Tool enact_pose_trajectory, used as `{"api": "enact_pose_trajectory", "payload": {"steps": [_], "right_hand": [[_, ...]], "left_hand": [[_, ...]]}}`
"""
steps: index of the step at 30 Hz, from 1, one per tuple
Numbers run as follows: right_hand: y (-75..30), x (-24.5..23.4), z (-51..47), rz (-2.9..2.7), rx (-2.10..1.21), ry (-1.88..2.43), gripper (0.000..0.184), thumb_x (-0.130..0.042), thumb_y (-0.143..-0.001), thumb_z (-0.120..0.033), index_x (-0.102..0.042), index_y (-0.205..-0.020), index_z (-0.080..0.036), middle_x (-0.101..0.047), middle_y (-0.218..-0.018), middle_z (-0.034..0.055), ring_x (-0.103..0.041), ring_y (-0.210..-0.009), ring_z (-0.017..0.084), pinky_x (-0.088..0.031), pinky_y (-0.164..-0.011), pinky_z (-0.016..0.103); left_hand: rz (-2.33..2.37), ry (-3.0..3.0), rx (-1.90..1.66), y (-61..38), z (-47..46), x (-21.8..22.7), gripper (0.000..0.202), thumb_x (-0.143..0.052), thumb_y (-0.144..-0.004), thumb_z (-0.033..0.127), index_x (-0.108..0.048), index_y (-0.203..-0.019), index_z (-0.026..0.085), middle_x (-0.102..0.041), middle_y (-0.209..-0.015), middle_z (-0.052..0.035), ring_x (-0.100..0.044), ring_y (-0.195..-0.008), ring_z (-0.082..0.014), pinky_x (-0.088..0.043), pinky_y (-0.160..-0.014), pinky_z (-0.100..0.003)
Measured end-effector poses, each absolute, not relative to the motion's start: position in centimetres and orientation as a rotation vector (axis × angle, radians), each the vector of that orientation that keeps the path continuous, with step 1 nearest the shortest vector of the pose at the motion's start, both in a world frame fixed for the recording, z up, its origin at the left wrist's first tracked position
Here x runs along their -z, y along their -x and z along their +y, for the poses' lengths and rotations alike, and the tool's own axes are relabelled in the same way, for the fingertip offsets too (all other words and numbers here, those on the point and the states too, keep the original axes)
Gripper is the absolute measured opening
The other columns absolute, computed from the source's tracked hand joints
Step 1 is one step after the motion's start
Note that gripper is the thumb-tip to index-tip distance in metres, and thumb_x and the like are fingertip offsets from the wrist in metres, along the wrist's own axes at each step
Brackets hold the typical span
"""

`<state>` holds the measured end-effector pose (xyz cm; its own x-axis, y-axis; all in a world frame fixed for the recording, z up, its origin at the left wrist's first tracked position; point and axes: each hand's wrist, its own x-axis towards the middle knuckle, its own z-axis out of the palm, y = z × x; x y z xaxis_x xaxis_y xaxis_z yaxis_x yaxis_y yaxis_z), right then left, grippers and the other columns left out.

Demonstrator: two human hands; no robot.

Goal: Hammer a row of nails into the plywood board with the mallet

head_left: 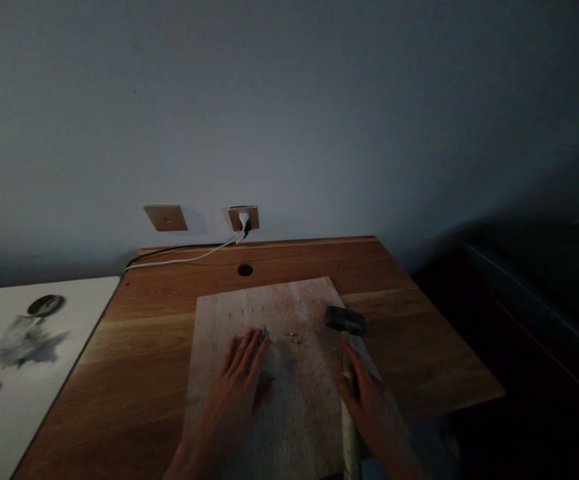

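My right hand (364,393) is wrapped round the pale handle of a mallet (345,321) with a dark, blocky head. That head is over the right edge of a worn, pale wooden board (299,413). My left hand (242,373) lies on the board with its fingers stretched forward. At its fingertips is a small cluster of metal pieces (264,331), partly covered and too small to name. Just right of them lie a few thin, shiny metal pieces (293,337), like nails or screws. A row of small dark dots runs across the board's far part.
The board rests on a brown wooden desk (134,373) with a round cable hole (244,269). Behind, a white plug (244,219) and cables (184,259) hang from a wall socket. To the left stands a white surface (84,313) bearing a dark round object (46,305).
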<state>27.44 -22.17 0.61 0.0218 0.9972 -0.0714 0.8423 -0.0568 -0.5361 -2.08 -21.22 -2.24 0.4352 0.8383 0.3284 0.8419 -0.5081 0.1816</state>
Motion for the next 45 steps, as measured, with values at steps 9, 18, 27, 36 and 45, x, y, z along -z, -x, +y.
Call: {"api": "enact_pose_trajectory", "payload": {"steps": [9,18,27,36,45], "right_hand": [[-28.3,-1.0,-22.5,-1.761,-0.701,1.932,0.058,-0.042,-0.105,-0.048,-0.046,-0.157,-0.023,-0.074,-0.137,0.0130,-0.073,-0.122,0.032,-0.061,-0.097,0.045],[-27.8,-1.5,-22.4,-1.641,-0.710,2.026,0.070,-0.047,-0.103,-0.047,-0.032,-0.166,-0.019,-0.083,-0.103,0.0128,-0.082,-0.094,0.034,-0.062,-0.076,0.042],[-28.0,-1.3,-22.2,-1.657,-0.729,1.956,0.069,-0.047,-0.103,-0.043,-0.028,-0.165,-0.019,-0.075,-0.130,0.0167,-0.079,-0.108,0.032,-0.062,-0.087,0.043],[-28.2,-1.4,-22.4,-1.379,-0.855,1.903,0.069,-0.057,-0.100,-0.046,-0.037,-0.161,-0.023,-0.082,-0.115,0.0129,-0.078,-0.110,0.033,-0.059,-0.093,0.045],[-29.0,-0.4,-22.6,-1.207,-0.961,1.838,0.073,-0.063,-0.096,-0.047,-0.038,-0.161,-0.027,-0.077,-0.124,0.0102,-0.072,-0.121,0.031,-0.055,-0.102,0.045]], "left_hand": [[-1.445,2.839,0.610,-0.7,-18.7,-0.7,0.040,-0.055,-0.099,0.017,-0.058,-0.139,0.021,-0.058,-0.152,-0.0137,-0.052,-0.143,-0.0331,-0.047,-0.115,-0.056],[-1.391,2.985,0.173,-4.6,-12.3,-4.7,0.015,-0.068,-0.091,0.010,-0.074,-0.102,0.016,-0.075,-0.102,-0.0120,-0.073,-0.098,-0.0315,-0.057,-0.089,-0.046],[-1.403,3.178,0.217,-5.0,-9.1,-5.2,0.024,-0.069,-0.081,0.006,-0.074,-0.101,0.018,-0.077,-0.098,-0.0096,-0.074,-0.090,-0.0280,-0.055,-0.083,-0.037],[-1.675,3.353,0.938,-9.1,-0.9,-3.1,0.023,-0.067,-0.079,0.008,-0.075,-0.099,0.016,-0.075,-0.083,-0.0012,-0.067,-0.073,-0.0148,-0.049,-0.070,-0.024],[-1.669,3.320,1.022,-9.7,-1.4,-0.6,0.031,-0.065,-0.075,0.005,-0.075,-0.100,0.019,-0.078,-0.090,-0.0017,-0.069,-0.077,-0.0170,-0.052,-0.076,-0.027]]}}
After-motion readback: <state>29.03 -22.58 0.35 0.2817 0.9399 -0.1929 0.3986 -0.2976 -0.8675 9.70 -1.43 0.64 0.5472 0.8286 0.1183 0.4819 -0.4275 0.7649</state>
